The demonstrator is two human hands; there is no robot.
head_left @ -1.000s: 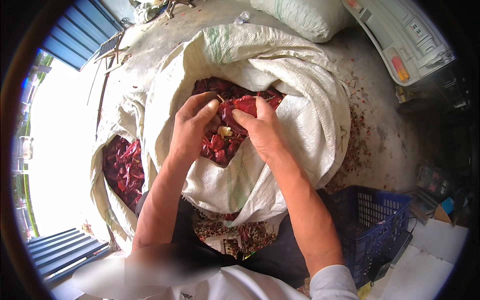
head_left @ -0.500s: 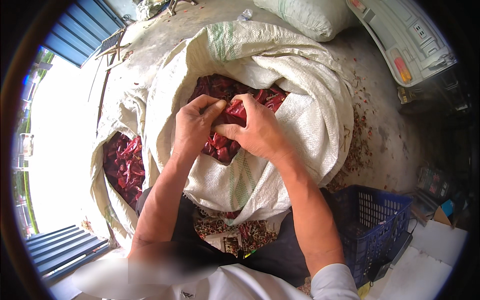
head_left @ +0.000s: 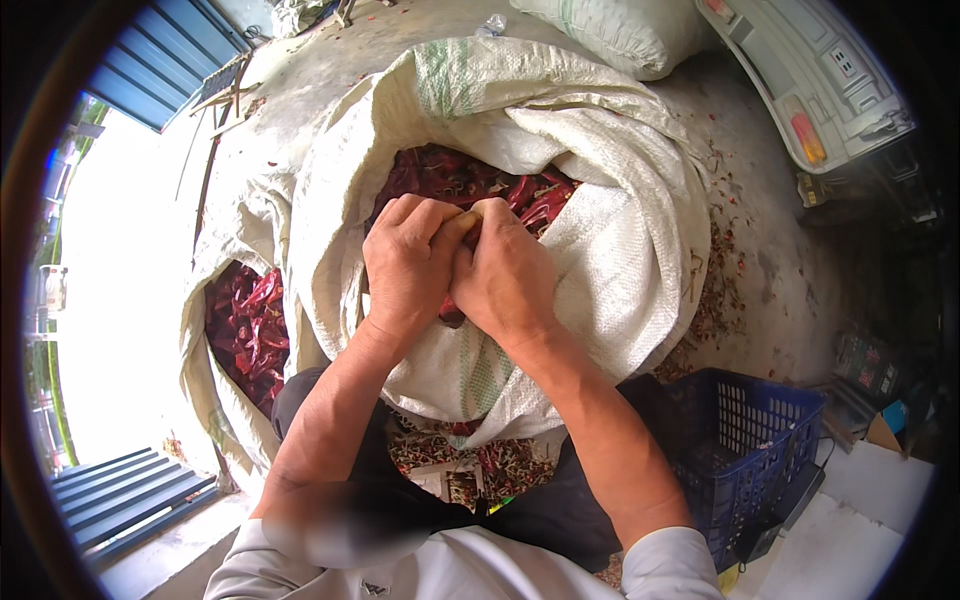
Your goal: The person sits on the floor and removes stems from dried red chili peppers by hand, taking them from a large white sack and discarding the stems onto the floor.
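My left hand (head_left: 408, 268) and my right hand (head_left: 508, 268) are pressed together over the open mouth of a large white woven sack (head_left: 625, 245). Both are closed, fingers curled, on a dried red chili pepper (head_left: 472, 236), of which only a sliver shows between the thumbs. Most of that pepper is hidden by my fingers. Beneath and beyond my hands, a heap of dried red chilies (head_left: 445, 172) fills the sack's opening. The sack's rim is rolled outward, with green stripes.
To the left, a smaller sack of dried chilies (head_left: 250, 330) stands open. A blue plastic basket (head_left: 750, 440) is at my lower right. Stems and scraps (head_left: 725, 260) litter the concrete floor. A full white sack (head_left: 630, 35) and a pale vehicle part (head_left: 805, 75) lie beyond.
My hands have come together from a spread hold, the right moving left and the left turning inward. The pepper that showed between them is now mostly covered.
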